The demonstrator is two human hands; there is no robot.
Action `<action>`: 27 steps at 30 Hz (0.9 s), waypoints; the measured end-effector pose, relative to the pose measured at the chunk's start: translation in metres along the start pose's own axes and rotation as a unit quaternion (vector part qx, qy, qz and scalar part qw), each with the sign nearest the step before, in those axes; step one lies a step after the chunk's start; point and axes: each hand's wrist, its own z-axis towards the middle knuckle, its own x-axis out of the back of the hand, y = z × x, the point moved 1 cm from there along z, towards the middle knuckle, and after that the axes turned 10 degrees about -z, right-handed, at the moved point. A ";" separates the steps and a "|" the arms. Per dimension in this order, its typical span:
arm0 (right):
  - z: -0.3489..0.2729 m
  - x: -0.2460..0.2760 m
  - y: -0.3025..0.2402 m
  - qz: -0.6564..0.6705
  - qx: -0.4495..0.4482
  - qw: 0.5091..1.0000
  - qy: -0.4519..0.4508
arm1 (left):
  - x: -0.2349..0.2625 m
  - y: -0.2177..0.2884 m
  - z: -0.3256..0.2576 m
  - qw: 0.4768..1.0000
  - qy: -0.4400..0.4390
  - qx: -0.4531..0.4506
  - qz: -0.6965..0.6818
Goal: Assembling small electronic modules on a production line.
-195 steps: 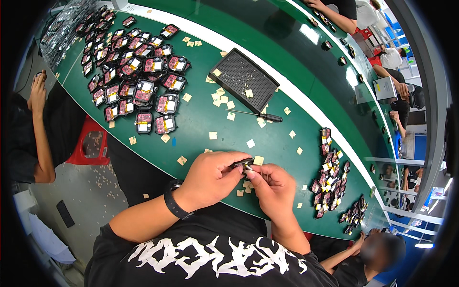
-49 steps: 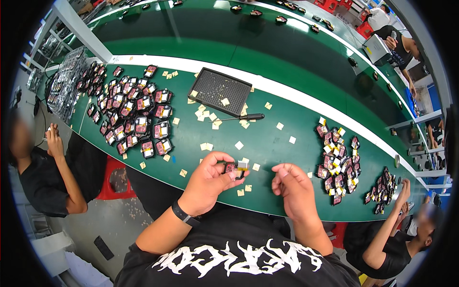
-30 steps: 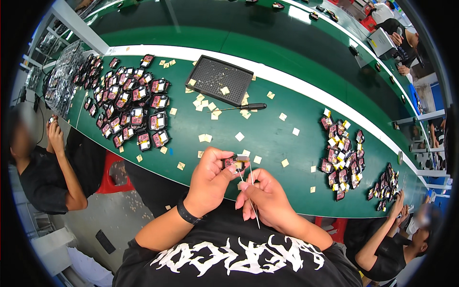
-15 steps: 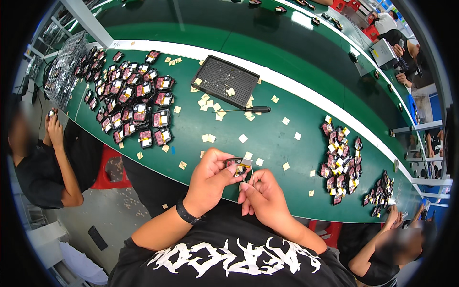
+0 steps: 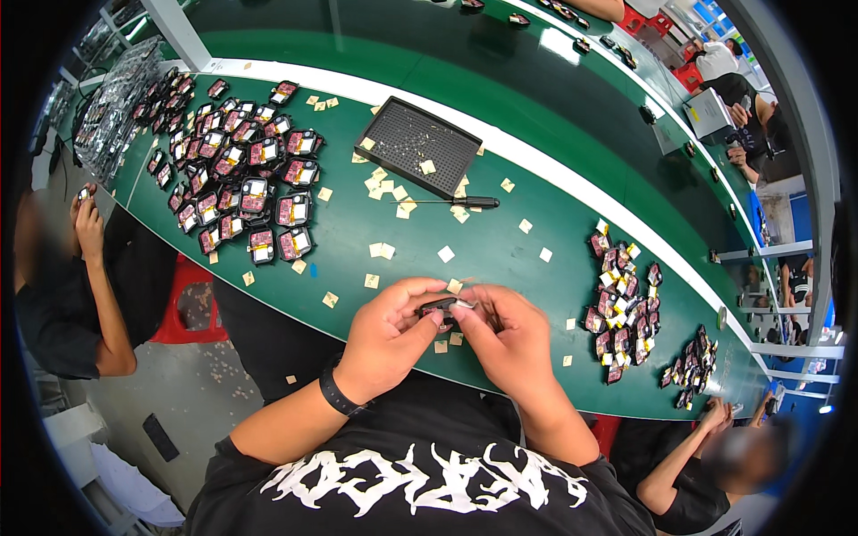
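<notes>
My left hand (image 5: 386, 332) is closed on a small black-cased electronic module (image 5: 435, 306), held low over the near edge of the green table. My right hand (image 5: 511, 335) meets it from the other side, its thumb pressing a pale silvery piece (image 5: 461, 305) on the module. The curled fingers cover much of the case. No thin metal tool shows in my right hand now; whether one is tucked behind the fingers I cannot make out. Small cream paper squares (image 5: 371, 280) lie scattered around both hands.
A large pile of red-and-black modules (image 5: 255, 192) covers the table's left; smaller piles (image 5: 617, 304) lie right. Beyond my hands are a black tray (image 5: 420, 143) and a screwdriver (image 5: 478, 203). Co-workers sit on both sides. A conveyor belt (image 5: 527, 98) runs behind a white rail.
My right hand has moved up against the module, thumb now on its pale piece; the thin metal tool it held is out of sight. The module has tilted. The whole view has shifted slightly.
</notes>
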 end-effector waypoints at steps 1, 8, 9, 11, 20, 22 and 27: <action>0.000 0.001 0.002 -0.003 0.001 1.000 -0.002 | 0.002 -0.001 0.001 1.000 0.001 -0.002 -0.004; -0.014 -0.012 0.011 0.095 -0.080 0.992 -0.026 | 0.010 -0.009 0.003 0.999 0.008 0.021 -0.023; -0.015 -0.014 0.012 0.122 -0.081 0.989 -0.010 | 0.010 -0.010 0.004 0.999 0.008 0.024 -0.021; -0.016 -0.019 0.011 0.125 -0.078 0.989 -0.001 | 0.010 -0.009 0.004 0.999 0.012 0.028 -0.017; -0.015 -0.029 0.015 0.128 -0.077 0.989 0.009 | 0.013 -0.008 0.005 0.999 -0.020 0.026 -0.001; -0.014 -0.028 0.011 0.142 -0.077 0.987 0.007 | 0.016 -0.008 0.004 0.999 -0.032 0.025 0.000; -0.009 -0.030 0.007 0.162 -0.067 0.984 0.038 | 0.023 -0.006 0.002 0.996 -0.068 0.041 -0.051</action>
